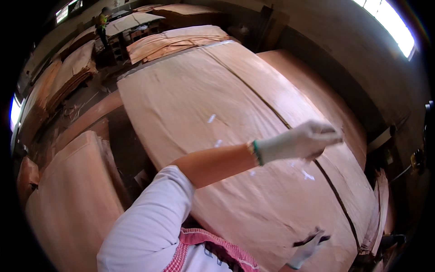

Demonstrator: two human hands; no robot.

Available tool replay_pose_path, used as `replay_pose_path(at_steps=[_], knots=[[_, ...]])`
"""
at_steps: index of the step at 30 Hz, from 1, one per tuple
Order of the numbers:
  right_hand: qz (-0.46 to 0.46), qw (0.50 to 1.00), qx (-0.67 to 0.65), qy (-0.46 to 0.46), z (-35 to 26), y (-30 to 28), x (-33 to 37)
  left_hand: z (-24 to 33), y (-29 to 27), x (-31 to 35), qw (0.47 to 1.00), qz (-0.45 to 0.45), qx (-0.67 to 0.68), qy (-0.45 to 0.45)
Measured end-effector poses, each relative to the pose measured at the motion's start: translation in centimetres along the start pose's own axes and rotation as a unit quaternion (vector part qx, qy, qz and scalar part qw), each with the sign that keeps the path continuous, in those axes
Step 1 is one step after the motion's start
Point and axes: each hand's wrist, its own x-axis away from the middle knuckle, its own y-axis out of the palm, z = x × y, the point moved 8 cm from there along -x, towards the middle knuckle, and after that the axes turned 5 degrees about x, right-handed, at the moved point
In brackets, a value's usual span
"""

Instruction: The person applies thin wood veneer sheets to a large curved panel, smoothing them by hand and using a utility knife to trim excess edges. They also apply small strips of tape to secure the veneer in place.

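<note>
A large pale wood veneer sheet (181, 99) lies in front of me, with a long dark gap running along it toward a second strip (272, 77). My left hand (310, 139), in a white glove with a green cuff, reaches across above this gap. Its fingers are bent together, and whatever they pinch is too small to make out. Lower down, my right hand (308, 250), gloved too, grips a dark, narrow tool (310, 238) of unclear kind over the near part of the veneer. Small white tape pieces (308, 175) are scattered on the surface.
Another veneer stack (72, 204) stands at my left, across a dark floor gap. More stacks (181, 38) fill the far side, where a person (102, 27) stands. A wall (344, 41) runs along the right, with torn veneer edges (379, 213) near the right corner.
</note>
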Motion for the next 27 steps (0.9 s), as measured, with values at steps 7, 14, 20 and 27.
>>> replay_pose_path(at_steps=[7,14,20,27], knots=[[-0.482,0.869,-0.078,-0.079,-15.3,32.8,28.5,8.4,-7.6,26.2,0.995,0.035,-0.090,0.012],[-0.612,0.786,-0.076,0.048,-19.1,48.3,42.5,17.1,-24.9,38.8,0.894,0.286,-0.346,0.017],[-0.550,0.830,-0.073,-0.051,-18.0,60.4,42.8,12.3,-36.6,41.2,0.940,0.295,-0.082,-0.149],[-0.561,0.826,-0.037,-0.033,-16.8,71.4,43.8,14.8,-52.2,40.2,0.896,0.428,-0.109,-0.051]])
